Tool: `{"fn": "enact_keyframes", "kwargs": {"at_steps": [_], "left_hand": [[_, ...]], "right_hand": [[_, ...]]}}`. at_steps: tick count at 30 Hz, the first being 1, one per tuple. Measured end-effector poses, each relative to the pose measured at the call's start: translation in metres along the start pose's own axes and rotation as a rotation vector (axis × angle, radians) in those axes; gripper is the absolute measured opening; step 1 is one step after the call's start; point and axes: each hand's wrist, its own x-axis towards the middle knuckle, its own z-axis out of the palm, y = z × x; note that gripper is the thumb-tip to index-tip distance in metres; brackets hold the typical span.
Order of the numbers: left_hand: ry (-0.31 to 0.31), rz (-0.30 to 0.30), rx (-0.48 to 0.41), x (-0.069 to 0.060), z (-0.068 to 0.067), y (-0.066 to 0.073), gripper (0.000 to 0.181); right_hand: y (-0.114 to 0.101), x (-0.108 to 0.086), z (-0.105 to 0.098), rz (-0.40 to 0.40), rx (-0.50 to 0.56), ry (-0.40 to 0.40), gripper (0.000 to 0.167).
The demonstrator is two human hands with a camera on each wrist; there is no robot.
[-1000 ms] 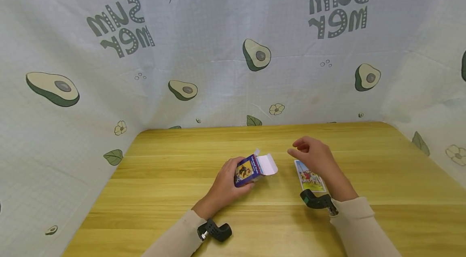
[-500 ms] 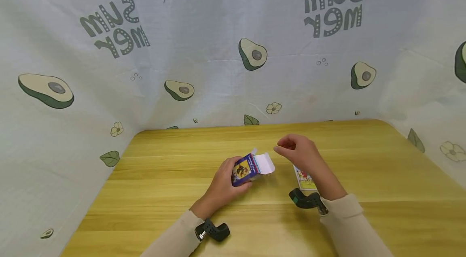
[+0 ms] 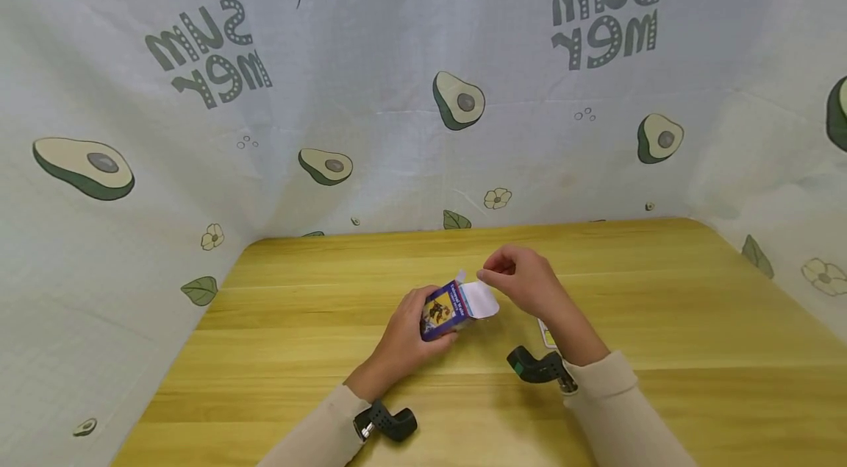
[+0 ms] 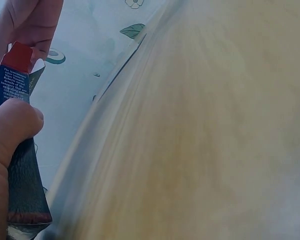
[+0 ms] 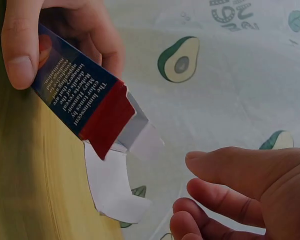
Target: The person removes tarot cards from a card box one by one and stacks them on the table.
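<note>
Avocado-print fabric [image 3: 390, 33] backs a wood-grain tabletop [image 3: 298, 283]. The right hand [image 3: 523, 283], fingers loosely bent and holding nothing, hangs near the left hand [image 3: 404, 338], which grasps a Universal Waite tarot box [image 3: 442, 310] over the tabletop. The box is probably light, smooth, fairly stiff cardboard that dents under hard squeezing; its sidewalls [image 5: 75, 85] offer the soundest hold. The open white flap [image 3: 479, 299], just beside the right hand, would likely crease easily. A white-bordered card [image 3: 548, 334] lies mostly hidden beneath the right forearm [image 3: 577, 334].

A pale avocado-print cloth [image 3: 384, 33] is hanging across the upper half of the head view; a yellow wood-grain tabletop [image 3: 311, 290] is filling the lower centre.
</note>
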Motion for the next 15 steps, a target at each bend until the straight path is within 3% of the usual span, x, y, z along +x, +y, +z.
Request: {"fn": "enact_keyframes", "kwargs": {"at_steps": [15], "left_hand": [[0.001,-0.009,0.0,-0.001,0.0,0.001,0.072]], "right_hand": [[-0.001,-0.002,0.016,0.007,0.016,-0.053,0.02]]}}
